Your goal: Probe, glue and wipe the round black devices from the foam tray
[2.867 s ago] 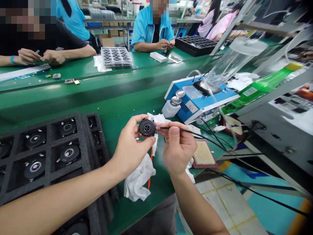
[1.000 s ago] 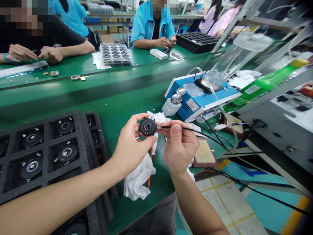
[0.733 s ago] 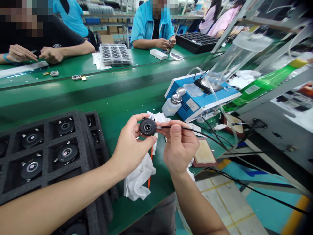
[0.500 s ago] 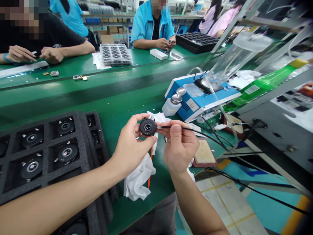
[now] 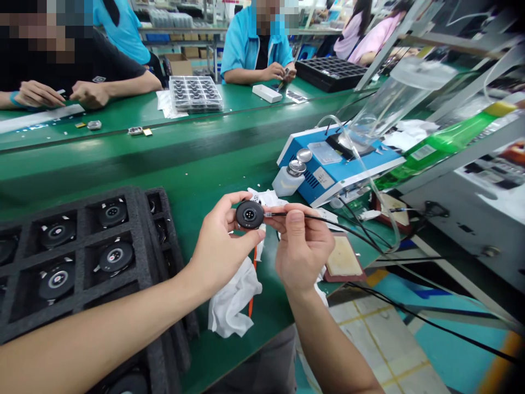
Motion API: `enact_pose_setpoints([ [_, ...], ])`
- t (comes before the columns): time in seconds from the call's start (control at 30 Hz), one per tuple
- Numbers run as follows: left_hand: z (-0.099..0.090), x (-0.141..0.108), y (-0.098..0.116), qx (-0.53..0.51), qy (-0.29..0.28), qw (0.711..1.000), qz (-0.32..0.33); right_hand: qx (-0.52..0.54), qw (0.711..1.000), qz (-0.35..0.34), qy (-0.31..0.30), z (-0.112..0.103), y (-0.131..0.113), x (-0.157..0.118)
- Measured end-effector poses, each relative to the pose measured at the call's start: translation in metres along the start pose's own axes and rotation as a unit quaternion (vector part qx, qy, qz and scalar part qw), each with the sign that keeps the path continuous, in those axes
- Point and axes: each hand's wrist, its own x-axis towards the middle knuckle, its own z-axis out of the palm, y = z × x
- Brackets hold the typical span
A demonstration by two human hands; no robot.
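A round black part (image 5: 250, 214) with small metal contacts at its centre is pinched at its edge by my left hand (image 5: 223, 235). My right hand (image 5: 303, 243) grips a thin black cable (image 5: 340, 225) between thumb and fingers. The cable's clear tip points left and meets the part's right edge, or lies very near it; which one is hard to tell. Below my hands a crumpled white cloth (image 5: 234, 301) lies on the green table (image 5: 221, 358). Similar round parts sit in the compartments of a black foam tray (image 5: 80, 257) at the left.
A blue machine (image 5: 336, 172) with a clear cylinder stands at the right, beside a white bottle (image 5: 288, 180) with a metal top. A sponge (image 5: 344, 257) in a red-brown holder is right of my right hand. Other people sit across the table near a clear compartment box (image 5: 196, 94).
The view has shifted very slightly. My hands keep the same hold on the round part and the cable. Across the table, the hands of the person in blue have moved a little.
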Motion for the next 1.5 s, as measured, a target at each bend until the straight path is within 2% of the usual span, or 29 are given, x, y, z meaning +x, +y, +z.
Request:
enact_pose_setpoints([
  [1.5,-0.0049,-0.0008,-0.0001,-0.010,-0.005,1.000,0.012,-0.023,0.999,0.025,0.004,0.0018,-0.0001,-0.0040],
])
